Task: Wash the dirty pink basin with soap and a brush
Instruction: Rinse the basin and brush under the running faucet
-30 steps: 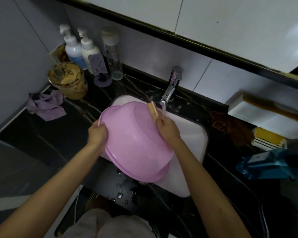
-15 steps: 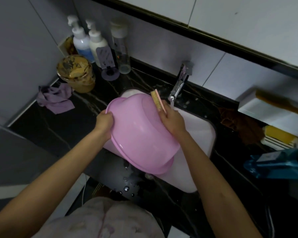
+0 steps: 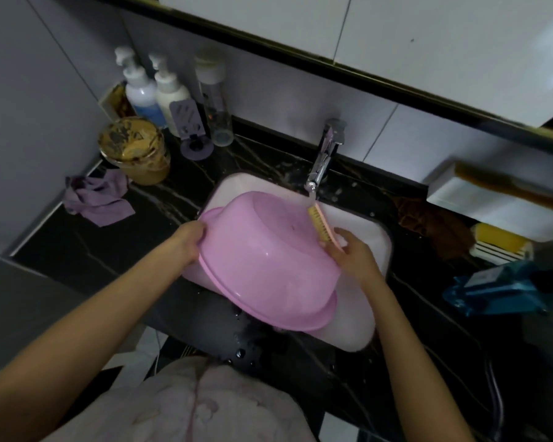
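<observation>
Basin position: inverted and tilted, base up, across the white sink, with its near rim overhanging the sink's near edge and the dark counter. My left hand grips the left rim, fingers curled under it. My right hand holds the brush by its near end, fingers wrapped round the handle. The bristles lie against the right edge of the base, and the far tip sits directly under the tap, where water appears to run.

Progress, as I judge it: the outside is being worked on. No lather shows on the pink surface, so I cannot tell whether soap has gone on. The inside faces down and is hidden, so its condition is unknown. A final rinse is likely still left.

Clearances: the tap stands just beyond the basin's far right edge — little room to tip that way. Drops lie on the counter below the near rim. To the left there is open counter between sink and purple cloth; a jar and pump bottles stand farther back. On the right, a brown cloth lies near the sink edge.
</observation>
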A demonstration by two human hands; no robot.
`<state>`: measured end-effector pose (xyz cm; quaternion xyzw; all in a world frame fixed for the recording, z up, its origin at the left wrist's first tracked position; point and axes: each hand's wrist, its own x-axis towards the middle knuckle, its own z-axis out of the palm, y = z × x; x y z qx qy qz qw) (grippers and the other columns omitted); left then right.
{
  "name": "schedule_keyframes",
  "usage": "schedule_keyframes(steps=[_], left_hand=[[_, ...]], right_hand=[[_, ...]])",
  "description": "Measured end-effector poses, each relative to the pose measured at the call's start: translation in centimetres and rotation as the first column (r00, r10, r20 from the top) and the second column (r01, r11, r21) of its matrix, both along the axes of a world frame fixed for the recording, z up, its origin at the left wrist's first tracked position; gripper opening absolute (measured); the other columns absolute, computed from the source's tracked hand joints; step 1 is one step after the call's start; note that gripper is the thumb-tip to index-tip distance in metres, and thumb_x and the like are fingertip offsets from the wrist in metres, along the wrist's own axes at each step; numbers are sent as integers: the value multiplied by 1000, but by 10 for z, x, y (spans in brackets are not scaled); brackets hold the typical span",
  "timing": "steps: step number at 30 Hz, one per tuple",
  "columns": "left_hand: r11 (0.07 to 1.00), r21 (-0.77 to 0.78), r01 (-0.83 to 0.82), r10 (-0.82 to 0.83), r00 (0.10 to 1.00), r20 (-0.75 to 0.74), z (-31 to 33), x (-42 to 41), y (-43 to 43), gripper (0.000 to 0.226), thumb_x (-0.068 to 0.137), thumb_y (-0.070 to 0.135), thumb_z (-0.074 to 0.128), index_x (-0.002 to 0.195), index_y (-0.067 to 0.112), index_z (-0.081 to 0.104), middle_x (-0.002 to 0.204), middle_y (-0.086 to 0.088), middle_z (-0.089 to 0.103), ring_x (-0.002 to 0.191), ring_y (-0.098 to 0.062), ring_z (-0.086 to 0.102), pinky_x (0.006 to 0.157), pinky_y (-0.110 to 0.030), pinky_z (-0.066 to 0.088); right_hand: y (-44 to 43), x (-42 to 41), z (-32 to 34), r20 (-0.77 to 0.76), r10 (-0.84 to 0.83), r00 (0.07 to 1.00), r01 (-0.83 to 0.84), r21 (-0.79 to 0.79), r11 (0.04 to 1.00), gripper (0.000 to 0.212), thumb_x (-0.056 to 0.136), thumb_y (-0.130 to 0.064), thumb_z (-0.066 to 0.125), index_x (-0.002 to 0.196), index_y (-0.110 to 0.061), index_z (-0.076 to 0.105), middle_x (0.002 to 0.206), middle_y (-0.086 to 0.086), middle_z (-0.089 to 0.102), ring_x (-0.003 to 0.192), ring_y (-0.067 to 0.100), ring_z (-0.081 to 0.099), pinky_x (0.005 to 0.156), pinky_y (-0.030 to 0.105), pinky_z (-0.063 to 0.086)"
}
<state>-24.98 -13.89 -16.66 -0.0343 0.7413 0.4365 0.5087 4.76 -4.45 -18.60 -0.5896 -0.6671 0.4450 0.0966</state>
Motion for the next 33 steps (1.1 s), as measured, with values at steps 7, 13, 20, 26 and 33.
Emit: schedule_keyframes(steps=[7, 13, 20, 26, 33], left_hand=[[990, -52, 134, -130, 989, 71, 3, -19, -5, 26, 99, 7, 41, 78, 8, 57, 60, -9, 66, 50, -18, 62, 73, -27, 51], [982, -47, 185, -178, 976, 127, 1, -20, 2, 25, 101, 6, 33, 97, 5, 57, 49, -10, 64, 60, -24, 62, 93, -25, 46], [956, -34, 293, -279, 936, 213, -10, -10, 9, 30, 101, 9, 32, 96, -4, 58, 117, -13, 56, 122, -29, 47, 97, -39, 36], [936, 55, 347, -350, 912, 213, -21, 7, 24, 28, 98, 25, 40, 83, 5, 54, 89, -14, 55, 74, -28, 52, 73, -34, 44], [864, 183, 469, -501, 833, 235, -20, 55, 52, 23, 92, 28, 45, 89, 9, 58, 96, -15, 59, 84, -29, 56, 75, -32, 45]], right_hand=[[-18, 42, 17, 80, -307, 948, 312, -56, 948, 37, 87, -40, 58, 114, -15, 55, 88, 6, 61, 71, 21, 59, 61, 27, 44], [-46, 38, 37, -40, -409, 912, 379, -302, 874, 24, 96, -39, 45, 110, -19, 48, 87, 5, 60, 62, 16, 50, 53, 24, 39], [-67, 37, 48, -240, -679, 694, 552, -429, 715, 8, 88, -7, 53, 92, -12, 58, 64, 4, 53, 47, 10, 46, 42, 18, 35], [-89, 49, 58, -192, -734, 651, 677, -290, 677, 37, 90, -10, 46, 125, -12, 55, 95, 10, 66, 88, 26, 63, 83, 42, 52], [-121, 63, 74, -269, -824, 499, 844, -67, 533, 28, 92, -6, 42, 117, -5, 56, 102, 11, 63, 81, 17, 58, 72, 30, 48]])
